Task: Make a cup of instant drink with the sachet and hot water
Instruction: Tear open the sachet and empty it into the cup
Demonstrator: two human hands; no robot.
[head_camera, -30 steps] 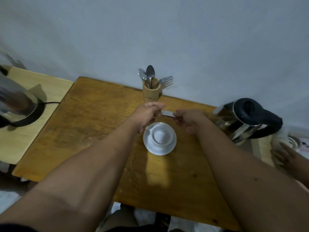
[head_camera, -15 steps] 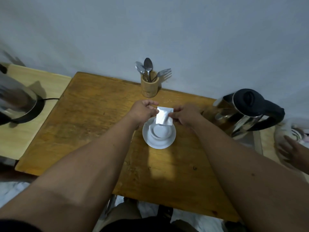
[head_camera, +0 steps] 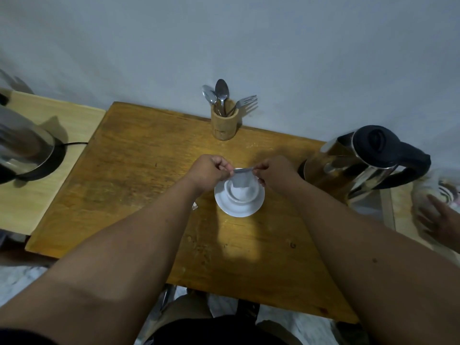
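Observation:
A white cup (head_camera: 241, 194) stands on a white saucer (head_camera: 239, 209) in the middle of the wooden table (head_camera: 139, 175). Directly above the cup hangs a pale sachet (head_camera: 241, 179). My left hand (head_camera: 210, 171) pinches its upper left corner and my right hand (head_camera: 275, 171) pinches its upper right corner. The sachet's lower end dips toward the cup's mouth. A steel kettle with a black lid and handle (head_camera: 366, 160) stands at the table's right edge, close to my right wrist.
A bamboo holder with spoons and a fork (head_camera: 224, 120) stands at the table's back edge by the wall. A second metal appliance on a black base (head_camera: 25, 150) sits on a lighter side table, left. Another person's hand (head_camera: 440, 217) rests at far right.
The sachet went from flat between my hands to hanging upright over the cup, and both hands lowered it closer to the cup's mouth.

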